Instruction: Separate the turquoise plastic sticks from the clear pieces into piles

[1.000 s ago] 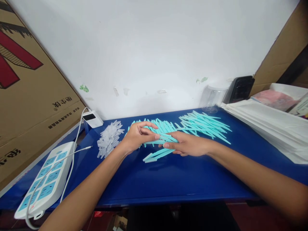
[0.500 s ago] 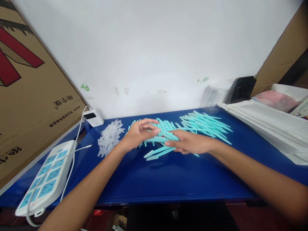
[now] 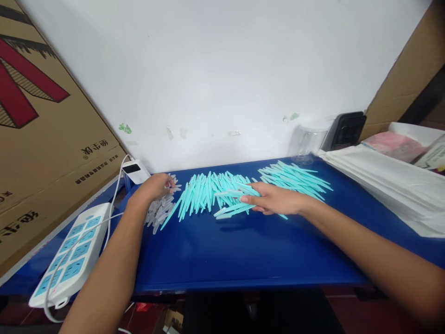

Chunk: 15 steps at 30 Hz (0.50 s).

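My right hand (image 3: 274, 198) is closed around several turquoise eyebrow razors (image 3: 239, 209), whose pale blade ends fan out to the left above the table. At the left, my left hand (image 3: 158, 185) reaches into a pile of small clear plastic caps (image 3: 160, 211). Its fingers are pinched together, with a clear cap at the fingertips, partly hidden by the hand. Between the two hands lies a wide row of turquoise razors (image 3: 200, 192). Behind my right hand is another heap of the razors (image 3: 295, 178).
A white power strip (image 3: 69, 260) with cables lies at the left, near a small white device (image 3: 136, 171) and a big cardboard box (image 3: 52, 125). At the right are a clear jar (image 3: 308, 144), a black object (image 3: 348, 130) and stacked white sheets (image 3: 385, 181). The table (image 3: 243, 260) is blue.
My left hand has moved left, away from the razors in my right hand, onto the clear caps. My right hand keeps its hold and stays nearly in place.
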{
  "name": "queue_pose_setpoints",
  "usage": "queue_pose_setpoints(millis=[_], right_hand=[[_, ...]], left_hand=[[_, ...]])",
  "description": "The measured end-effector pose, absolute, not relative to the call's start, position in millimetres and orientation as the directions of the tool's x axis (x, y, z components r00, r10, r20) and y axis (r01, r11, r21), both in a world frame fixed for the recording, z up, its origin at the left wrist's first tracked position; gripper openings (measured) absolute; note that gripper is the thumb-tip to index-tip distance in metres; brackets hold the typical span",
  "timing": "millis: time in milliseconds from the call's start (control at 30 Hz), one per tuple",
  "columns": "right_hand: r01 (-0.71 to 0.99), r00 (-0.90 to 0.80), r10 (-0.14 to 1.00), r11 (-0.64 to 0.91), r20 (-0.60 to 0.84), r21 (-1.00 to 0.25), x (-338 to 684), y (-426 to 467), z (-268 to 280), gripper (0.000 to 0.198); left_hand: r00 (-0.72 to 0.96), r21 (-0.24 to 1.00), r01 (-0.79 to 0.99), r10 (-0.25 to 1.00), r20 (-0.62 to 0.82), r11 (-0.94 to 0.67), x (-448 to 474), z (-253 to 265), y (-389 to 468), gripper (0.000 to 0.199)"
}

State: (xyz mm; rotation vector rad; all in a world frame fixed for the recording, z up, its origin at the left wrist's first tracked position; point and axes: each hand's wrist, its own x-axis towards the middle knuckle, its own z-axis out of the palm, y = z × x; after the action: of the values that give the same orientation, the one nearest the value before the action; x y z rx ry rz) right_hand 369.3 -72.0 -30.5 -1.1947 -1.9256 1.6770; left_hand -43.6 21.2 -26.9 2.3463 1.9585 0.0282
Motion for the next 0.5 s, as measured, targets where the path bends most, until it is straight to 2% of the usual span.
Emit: queue_pose_setpoints(millis=[200, 333, 400, 500], right_hand=[[0.396, -0.616, 0.741, -0.003, -0.268, -0.918, 369.8, -72.3, -29.1, 0.059], [0.416, -0.619, 0.735, 0.008, -0.276, -0.909, 370.4, -71.8, -28.5, 0.065], [0.425, -0.611, 0.740, 0.006, -0.282, -0.905, 371.0, -71.8, -28.3, 0.068], [0.431, -0.603, 0.749, 0.015, -0.276, -0.902, 372.0, -71.4, -29.3, 0.068]], left_hand=[[0.211, 0.092, 0.975, 0.975, -0.071, -0.204, -38.1, -30.4, 20.7, 0.013], [0.225, 0.129, 0.968, 0.972, -0.074, -0.214, -35.6, -31.3, 18.6, 0.016], [0.240, 0.174, 0.958, 0.969, -0.057, -0.227, -33.2, -30.2, 16.6, 0.022], [0.285, 0.305, 0.917, 0.957, -0.045, -0.258, -26.3, -24.3, 11.2, 0.030]])
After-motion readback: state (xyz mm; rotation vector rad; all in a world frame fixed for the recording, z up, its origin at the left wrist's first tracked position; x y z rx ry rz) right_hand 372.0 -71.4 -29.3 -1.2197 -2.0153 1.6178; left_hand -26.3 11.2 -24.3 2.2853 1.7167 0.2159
